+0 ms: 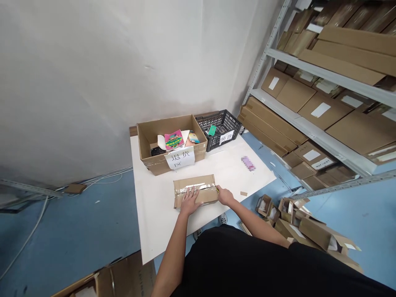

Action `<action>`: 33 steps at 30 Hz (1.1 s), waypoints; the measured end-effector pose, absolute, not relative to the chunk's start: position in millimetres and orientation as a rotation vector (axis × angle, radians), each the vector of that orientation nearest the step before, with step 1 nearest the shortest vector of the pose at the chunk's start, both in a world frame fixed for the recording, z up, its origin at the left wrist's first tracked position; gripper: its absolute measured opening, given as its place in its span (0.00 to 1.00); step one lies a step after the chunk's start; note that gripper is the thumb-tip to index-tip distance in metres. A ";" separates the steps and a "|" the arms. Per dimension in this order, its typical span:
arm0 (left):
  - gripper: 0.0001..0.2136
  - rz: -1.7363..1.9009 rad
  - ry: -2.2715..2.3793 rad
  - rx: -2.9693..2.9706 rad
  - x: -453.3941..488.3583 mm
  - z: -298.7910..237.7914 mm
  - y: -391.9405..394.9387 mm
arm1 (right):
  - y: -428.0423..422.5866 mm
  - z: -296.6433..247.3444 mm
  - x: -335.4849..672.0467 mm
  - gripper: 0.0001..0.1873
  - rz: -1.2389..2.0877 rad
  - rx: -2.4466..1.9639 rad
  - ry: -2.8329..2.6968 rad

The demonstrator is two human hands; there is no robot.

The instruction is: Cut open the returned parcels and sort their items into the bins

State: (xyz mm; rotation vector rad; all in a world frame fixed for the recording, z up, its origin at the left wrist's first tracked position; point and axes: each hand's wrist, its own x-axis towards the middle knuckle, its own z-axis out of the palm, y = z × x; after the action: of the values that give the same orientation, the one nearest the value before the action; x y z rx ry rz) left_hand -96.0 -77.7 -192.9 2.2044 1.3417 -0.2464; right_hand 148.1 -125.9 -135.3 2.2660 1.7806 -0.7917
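Note:
A small taped cardboard box (195,183) lies near the front edge of the white table (157,214). Its top has shiny clear tape along it, with a dark slit showing in the seam. My left hand (189,202) rests flat on the top with its fingers spread, touching the box. At the box's right end, my right hand (225,195) is closed around a small yellow box cutter (218,188). Most of the cutter is hidden in the fist, and its tip is at the seam's end.
Behind stand a large open carton (154,161) with booklets and a black plastic crate (213,142). A blurred purple item (248,163) and a cardboard scrap (243,193) lie on the table's right. Shelves of boxes (321,109) rise at right; opened cartons (297,231) litter the floor.

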 end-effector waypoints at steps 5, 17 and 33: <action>0.40 -0.232 1.348 2.215 -95.7 -192.5 -80.8 | -135.8 -120.6 159.9 0.24 -1.052 2.258 1.686; 0.32 -0.231 1.603 2.262 -106.7 -163.6 4.6 | -144.9 -194.3 135.8 0.47 -1.098 2.821 1.552; 0.19 -0.268 1.710 2.084 -88.4 -139.5 -95.9 | 26.4 -148.5 129.4 0.47 -0.898 2.988 1.794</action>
State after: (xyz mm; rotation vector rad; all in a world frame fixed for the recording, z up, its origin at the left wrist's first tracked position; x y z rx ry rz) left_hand -88.4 -95.9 -139.5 2.0841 1.7101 -0.2683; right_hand 129.4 26.4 -148.5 2.9877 1.7941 -0.8982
